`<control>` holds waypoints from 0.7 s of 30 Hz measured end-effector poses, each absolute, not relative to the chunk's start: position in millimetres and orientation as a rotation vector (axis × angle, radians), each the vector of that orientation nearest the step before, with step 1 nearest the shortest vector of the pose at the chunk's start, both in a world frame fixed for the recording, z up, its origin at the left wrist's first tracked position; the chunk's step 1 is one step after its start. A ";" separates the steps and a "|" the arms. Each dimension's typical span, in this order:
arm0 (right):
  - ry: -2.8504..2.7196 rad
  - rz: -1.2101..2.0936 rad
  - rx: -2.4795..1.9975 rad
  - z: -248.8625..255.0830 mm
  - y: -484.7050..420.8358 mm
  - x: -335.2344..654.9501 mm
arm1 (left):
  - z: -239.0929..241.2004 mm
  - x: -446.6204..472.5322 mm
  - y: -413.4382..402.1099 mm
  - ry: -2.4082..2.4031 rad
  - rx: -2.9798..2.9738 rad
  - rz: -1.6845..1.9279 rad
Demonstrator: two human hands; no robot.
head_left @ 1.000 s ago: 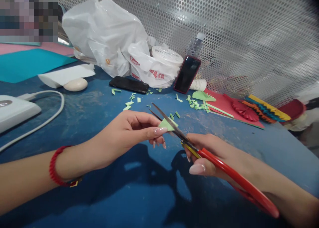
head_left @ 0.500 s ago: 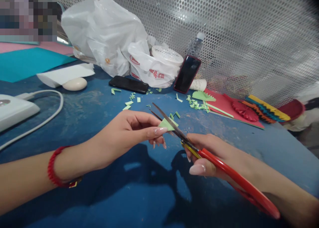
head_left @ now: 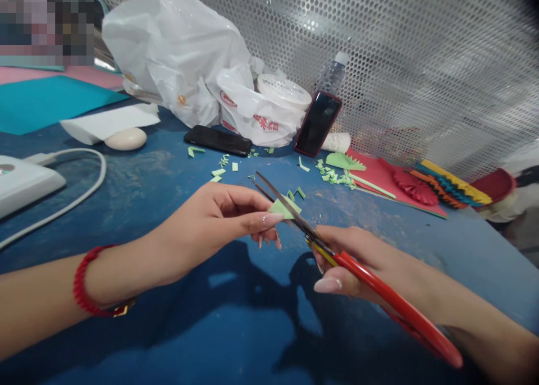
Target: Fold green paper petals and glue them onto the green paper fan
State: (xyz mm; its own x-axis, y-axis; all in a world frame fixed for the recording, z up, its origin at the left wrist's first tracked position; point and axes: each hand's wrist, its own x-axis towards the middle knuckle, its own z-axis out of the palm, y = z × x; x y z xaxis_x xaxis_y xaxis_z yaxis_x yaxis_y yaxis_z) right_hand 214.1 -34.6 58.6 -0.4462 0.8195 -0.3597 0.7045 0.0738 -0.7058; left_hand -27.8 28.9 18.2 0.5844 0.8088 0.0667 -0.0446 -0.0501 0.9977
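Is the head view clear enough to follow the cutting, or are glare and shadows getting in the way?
Head view: the left hand, right hand, scissors and green paper look sharp. Arm shadows fall on the table, below the paper. Glare sits on the metal screen. Wide-angle distortion curves the table edge.

Fairly bright light comes from about 12 o'clock, laying a broad white glare across the perforated silver metal sheet (head_left: 320, 31). Dark, soft-edged shadows of the left forearm (head_left: 42, 301) and right forearm (head_left: 475, 306) fall toward 6 o'clock on the scuffed blue bench (head_left: 138, 172). The wide lens bows the bench's far edge near 3 o'clock, and the frame darkens at 1 o'clock. A coarse pixelated patch (head_left: 46, 23) blurs 11 o'clock; the centre stays sharp.
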 end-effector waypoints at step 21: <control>-1.980 1.527 -1.583 51.6 -28.2 210.5 | 20.8 -26.6 31.0 0.758 1.434 0.792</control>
State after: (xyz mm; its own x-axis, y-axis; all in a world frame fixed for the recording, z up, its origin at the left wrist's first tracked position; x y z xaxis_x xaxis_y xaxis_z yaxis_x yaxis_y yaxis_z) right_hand 210.5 -28.2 51.6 -0.4156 0.8035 -0.4262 0.6163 -0.0958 -0.7816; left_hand -26.6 31.0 20.8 0.5456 0.8378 0.0204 -0.0155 -0.0142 0.9998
